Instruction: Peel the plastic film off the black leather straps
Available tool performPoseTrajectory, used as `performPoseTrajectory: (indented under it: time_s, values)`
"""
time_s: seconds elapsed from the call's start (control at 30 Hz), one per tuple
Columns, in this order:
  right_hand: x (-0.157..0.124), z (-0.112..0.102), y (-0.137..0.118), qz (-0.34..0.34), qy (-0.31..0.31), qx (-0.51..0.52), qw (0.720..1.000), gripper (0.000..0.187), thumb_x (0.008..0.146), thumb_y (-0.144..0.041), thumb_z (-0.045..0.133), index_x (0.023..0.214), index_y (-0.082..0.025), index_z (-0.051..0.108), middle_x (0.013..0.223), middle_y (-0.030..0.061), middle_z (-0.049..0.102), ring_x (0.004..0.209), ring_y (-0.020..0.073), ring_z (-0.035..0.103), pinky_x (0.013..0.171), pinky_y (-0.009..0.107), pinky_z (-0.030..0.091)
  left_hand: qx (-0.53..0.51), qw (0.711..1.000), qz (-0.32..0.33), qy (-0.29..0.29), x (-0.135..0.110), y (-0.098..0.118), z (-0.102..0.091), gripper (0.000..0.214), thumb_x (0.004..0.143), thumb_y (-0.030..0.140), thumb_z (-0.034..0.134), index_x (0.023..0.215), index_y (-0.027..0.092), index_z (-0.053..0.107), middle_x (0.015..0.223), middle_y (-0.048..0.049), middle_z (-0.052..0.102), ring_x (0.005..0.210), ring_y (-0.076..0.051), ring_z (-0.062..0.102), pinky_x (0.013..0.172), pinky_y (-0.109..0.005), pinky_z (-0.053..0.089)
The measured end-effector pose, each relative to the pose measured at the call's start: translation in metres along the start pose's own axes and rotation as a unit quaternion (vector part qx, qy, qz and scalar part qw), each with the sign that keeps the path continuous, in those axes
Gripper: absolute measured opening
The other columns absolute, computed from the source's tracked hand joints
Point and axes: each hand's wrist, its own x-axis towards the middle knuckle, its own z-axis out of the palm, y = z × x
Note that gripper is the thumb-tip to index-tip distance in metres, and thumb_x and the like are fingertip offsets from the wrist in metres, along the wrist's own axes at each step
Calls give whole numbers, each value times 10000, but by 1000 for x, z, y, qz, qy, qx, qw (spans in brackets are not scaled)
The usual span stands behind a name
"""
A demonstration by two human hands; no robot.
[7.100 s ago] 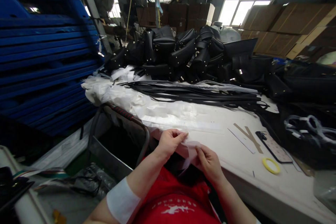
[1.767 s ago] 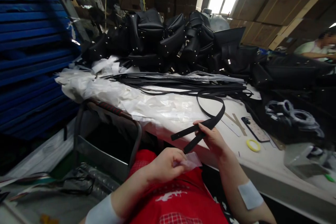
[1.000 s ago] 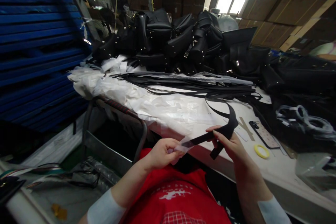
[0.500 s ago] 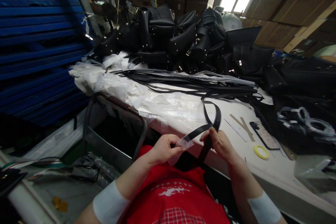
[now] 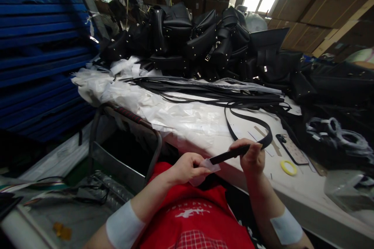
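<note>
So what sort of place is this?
Probably a workshop or small factory for leather-look goods: heaped along the far side are what look like black bags, with a bundle of black straps in front and stacked cartons behind.

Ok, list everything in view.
Table: one, white, centre
Held strap: one, black, right hand
Held film: one, translucent, left hand
Loose straps: many, black, across table
Film heap: one, white, table's left
Bags: many, black, behind loose straps
Ring: one, yellow, table's right
Phone: one, pinkish, near ring
Strips: count unclear, tan, left of phone
Coils: count unclear, whitish, right
Chair: one, grey, left
Slatted stack: one, blue, far left
Boxes: several, brown, background
Apron: one, red, below hands
Left hand: one, bare, on held film
Right hand: one, bare, on held strap
</note>
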Motion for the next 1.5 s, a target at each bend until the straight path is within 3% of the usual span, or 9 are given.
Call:
performPoseTrajectory:
  time_s: [0.33, 0.47, 0.57, 0.7, 0.87, 1.0, 1.13, 1.37, 1.5]
  values:
    - [-7, 13, -1, 25, -132, -72, 988, 702, 942, -687, 267, 681, -189, 688, 507, 33, 565, 462, 146, 502, 453, 266, 356, 3, 1000, 21, 16, 6, -7, -1, 294, 798, 383, 709, 674, 116, 724, 681, -31, 638, 631, -136, 547, 590, -234, 394]
    - [-12, 21, 1, -13, -195, -197, 961, 552, 970, -551, 351, 676, -208, 669, 596, 37, 610, 575, 165, 549, 566, 277, 379, 33, 994, 51, 87, 10, -11, 8, 307, 840, 371, 670, 650, 136, 722, 707, -39, 641, 666, -148, 571, 633, -244, 426]
    - [-16, 21, 8, 53, -182, -224, 956, 542, 952, -538, 406, 587, -205, 626, 558, 39, 591, 554, 171, 539, 559, 287, 355, 58, 982, 76, 160, 10, -13, 13, 232, 868, 336, 648, 756, 165, 757, 835, -59, 686, 787, -174, 624, 741, -261, 467]
    - [-13, 17, 18, 249, -199, -59, 946, 516, 854, -606, 568, 576, -177, 637, 568, 49, 630, 553, 184, 577, 529, 281, 388, 109, 974, 106, 165, 8, -9, 15, 210, 880, 309, 629, 755, 178, 735, 885, -63, 686, 826, -179, 632, 766, -267, 476]
    - [-8, 24, 17, 296, -94, 255, 916, 430, 710, -466, 801, 1051, -219, 714, 1064, 85, 729, 1005, 239, 641, 847, 333, 493, 29, 981, 47, 186, 12, -11, 18, 205, 807, 312, 703, 909, 177, 589, 782, -12, 658, 715, -164, 629, 677, -266, 481]
    - [-16, 39, 17, 328, -98, 321, 883, 331, 785, -474, 739, 1004, -228, 711, 1006, 76, 726, 761, 201, 651, 674, 329, 515, -175, 981, -54, 69, 17, -19, 17, 477, 754, 500, 725, 1013, 167, 503, 776, -15, 654, 563, -143, 624, 533, -245, 468]
    - [-14, 45, 18, 334, -117, 324, 877, 288, 785, -404, 757, 989, -213, 688, 897, 48, 711, 649, 153, 602, 581, 277, 472, -217, 967, -104, -80, 13, -19, 13, 518, 838, 662, 531, 841, 144, 534, 665, -20, 621, 476, -104, 555, 470, -211, 412]
    - [39, 34, 18, 283, 5, 367, 886, 282, 770, -462, 766, 836, -221, 636, 476, -100, 371, 501, 99, 475, 707, 294, 517, -85, 988, -66, -108, 8, -8, 12, 596, 873, 737, 378, 752, 169, 511, 568, 21, 525, 473, -105, 509, 461, -206, 384]
    - [42, 40, 15, 236, -2, 299, 925, 441, 785, -614, 688, 909, -191, 690, 565, -27, 586, 661, 149, 611, 765, 306, 508, -73, 994, -31, -71, 16, -1, 15, 619, 898, 721, 333, 709, 163, 524, 548, 5, 534, 478, -116, 526, 467, -216, 394]
